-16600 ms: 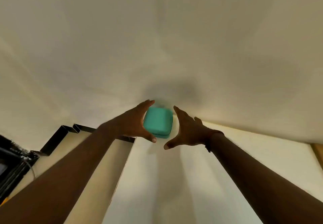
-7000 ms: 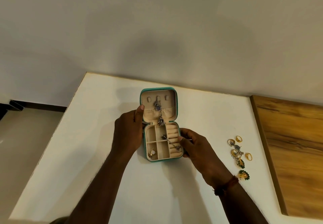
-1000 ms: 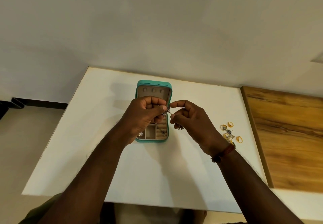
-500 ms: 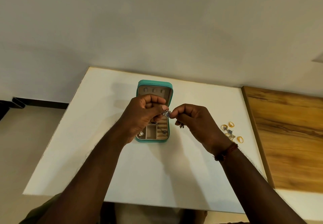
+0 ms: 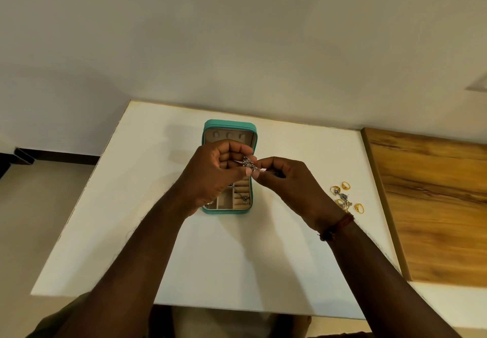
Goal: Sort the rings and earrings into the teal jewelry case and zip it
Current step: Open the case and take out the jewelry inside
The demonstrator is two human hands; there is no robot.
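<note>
Two hands meet over the white table (image 5: 224, 258). The left hand (image 5: 218, 171) pinches a small silver earring (image 5: 249, 165) with its thumb and curled fingers. The right hand (image 5: 287, 179) pinches the other end. They hold it just above the open teal zip-up jewelry case (image 5: 229, 124), which sits on the table with its lid up. I think this earring goes into the case next. Go slow, pinch tight and stay over the case, so a drop lands inside. More gold rings and earrings (image 5: 342, 199) wait on the right.
</note>
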